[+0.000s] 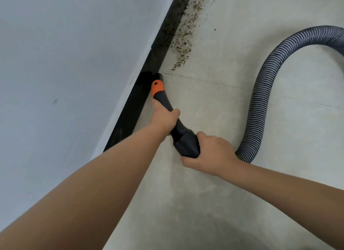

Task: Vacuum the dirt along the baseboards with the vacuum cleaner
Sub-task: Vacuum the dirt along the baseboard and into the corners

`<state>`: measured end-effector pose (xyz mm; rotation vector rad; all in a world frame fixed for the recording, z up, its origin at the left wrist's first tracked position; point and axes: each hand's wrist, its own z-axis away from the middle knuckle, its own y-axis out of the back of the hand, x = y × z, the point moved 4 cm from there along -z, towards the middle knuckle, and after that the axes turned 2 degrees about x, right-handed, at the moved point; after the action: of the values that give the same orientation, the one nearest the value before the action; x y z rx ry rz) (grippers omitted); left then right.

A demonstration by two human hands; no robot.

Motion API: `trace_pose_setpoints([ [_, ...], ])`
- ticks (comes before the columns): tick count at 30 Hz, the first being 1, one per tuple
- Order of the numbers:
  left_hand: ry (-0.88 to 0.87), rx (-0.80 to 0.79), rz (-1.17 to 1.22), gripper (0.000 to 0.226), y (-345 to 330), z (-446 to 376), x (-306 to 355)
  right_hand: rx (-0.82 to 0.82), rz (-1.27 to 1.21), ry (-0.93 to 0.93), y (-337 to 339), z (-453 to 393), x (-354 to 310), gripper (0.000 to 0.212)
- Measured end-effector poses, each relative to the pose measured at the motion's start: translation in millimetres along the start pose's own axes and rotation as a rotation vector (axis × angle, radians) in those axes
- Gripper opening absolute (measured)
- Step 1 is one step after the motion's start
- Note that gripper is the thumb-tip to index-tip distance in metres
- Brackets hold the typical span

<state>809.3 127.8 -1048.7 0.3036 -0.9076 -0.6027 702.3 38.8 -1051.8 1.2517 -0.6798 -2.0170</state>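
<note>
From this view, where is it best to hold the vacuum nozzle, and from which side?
Hold the vacuum nozzle on its narrow black neck behind the orange collar, as the left hand does, from the baseboard side. The right hand steadies the thick rear end from the floor side.

L hand [163, 117] grips black nozzle [168, 108] mid-shaft; R hand [210, 153] grips wide rear end where ribbed hose [260, 93] joins. Orange collar [157, 88] near tip. Tip touches black baseboard [130, 112] at floor edge. Dirt [186, 39] along baseboard twd 12-1 o'clock. Hose loops off to 3 o'clock. Wall [65, 63] at 9-10 o'clock.
</note>
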Motion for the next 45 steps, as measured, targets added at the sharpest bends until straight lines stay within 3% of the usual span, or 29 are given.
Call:
trace_pose_setpoints([
  [9,0.007,-0.112,-0.059,0.079,-31,-14,32,0.062,-0.05,-0.082,25,-1,20,0.046],
  [25,-0.001,-0.023,0.037,0.061,-36,-37,73,0.069,-0.035,-0.039,59,-36,23,0.045],
  [31,0.024,0.142,0.097,0.072,-45,2,40,-0.044,0.084,0.054,59,-13,38,0.043],
  [39,0.036,0.091,0.063,0.07,-35,45,-1,-0.112,0.072,0.08,21,36,31,0.043],
  [45,0.007,0.066,0.048,0.072,-29,22,16,-0.052,0.115,0.041,28,11,24,0.044],
])
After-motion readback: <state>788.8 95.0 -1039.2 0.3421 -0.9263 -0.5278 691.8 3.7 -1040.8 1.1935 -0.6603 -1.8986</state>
